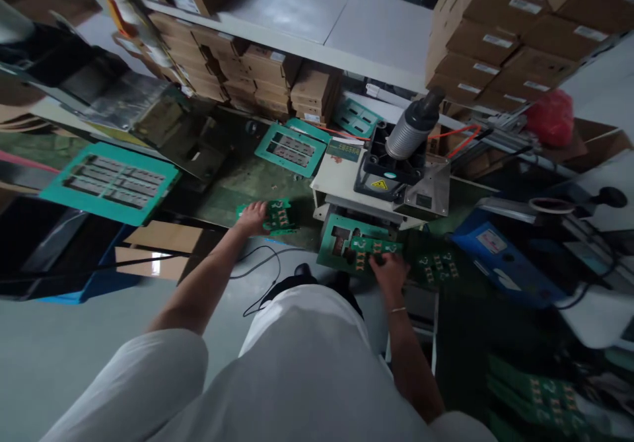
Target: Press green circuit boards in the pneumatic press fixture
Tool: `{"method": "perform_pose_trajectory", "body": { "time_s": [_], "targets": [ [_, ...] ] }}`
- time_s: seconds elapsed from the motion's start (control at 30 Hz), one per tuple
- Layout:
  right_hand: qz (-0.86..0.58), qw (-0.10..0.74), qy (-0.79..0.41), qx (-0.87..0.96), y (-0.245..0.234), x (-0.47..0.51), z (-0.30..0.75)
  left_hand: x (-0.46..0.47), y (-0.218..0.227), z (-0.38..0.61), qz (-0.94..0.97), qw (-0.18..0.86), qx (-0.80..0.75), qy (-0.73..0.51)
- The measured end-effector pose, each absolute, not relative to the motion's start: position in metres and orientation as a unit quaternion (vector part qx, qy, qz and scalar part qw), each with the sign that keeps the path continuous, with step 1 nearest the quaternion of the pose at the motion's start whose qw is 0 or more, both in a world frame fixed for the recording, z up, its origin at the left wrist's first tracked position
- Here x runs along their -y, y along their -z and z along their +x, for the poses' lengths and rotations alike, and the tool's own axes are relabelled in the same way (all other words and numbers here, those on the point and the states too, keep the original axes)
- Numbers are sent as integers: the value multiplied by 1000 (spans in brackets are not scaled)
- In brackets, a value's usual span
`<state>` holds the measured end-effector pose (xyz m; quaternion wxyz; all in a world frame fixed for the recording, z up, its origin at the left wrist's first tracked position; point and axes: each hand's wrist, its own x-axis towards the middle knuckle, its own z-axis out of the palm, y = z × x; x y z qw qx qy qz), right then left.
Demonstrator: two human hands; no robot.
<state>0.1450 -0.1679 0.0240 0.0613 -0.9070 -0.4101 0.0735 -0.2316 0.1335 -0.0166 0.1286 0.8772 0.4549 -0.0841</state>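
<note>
My left hand [253,217] is closed over the left end of a green circuit board panel [281,217] with copper-coloured pads, low over the bench's front edge. My right hand [390,271] pinches the lower right edge of another green circuit board panel [361,257]. That panel lies over a green plate with cut-outs [327,247] that sticks out at the front of a small press [341,171]. Whether the panel sits down flat on the plate I cannot tell. To the right of my right hand lies one more circuit board panel [438,267].
Teal frames with slots [292,150] lie left of and behind the press; a larger teal frame [111,181] is farther left. A blue machine [510,250] stands at the right. More boards [549,396] lie at lower right. Cardboard boxes [317,92] are stacked under the shelf.
</note>
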Motion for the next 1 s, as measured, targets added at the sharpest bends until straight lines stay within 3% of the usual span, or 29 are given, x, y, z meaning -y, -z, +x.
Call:
{"method": "perform_pose_trajectory", "body": {
  "time_s": [0.27,0.47,0.67,1.0],
  "targets": [
    [-908,-45,-130,395,-17,98,89,-145,54,-266,890,159,-428,4],
    [-870,-72,-130,471,-12,97,101,-118,56,-197,929,180,-324,22],
    [-833,-31,-124,538,-1,129,150,-52,49,-95,964,221,-144,29],
    [-736,26,-86,671,40,175,190,-38,67,-81,968,208,-139,21]
  ]
}}
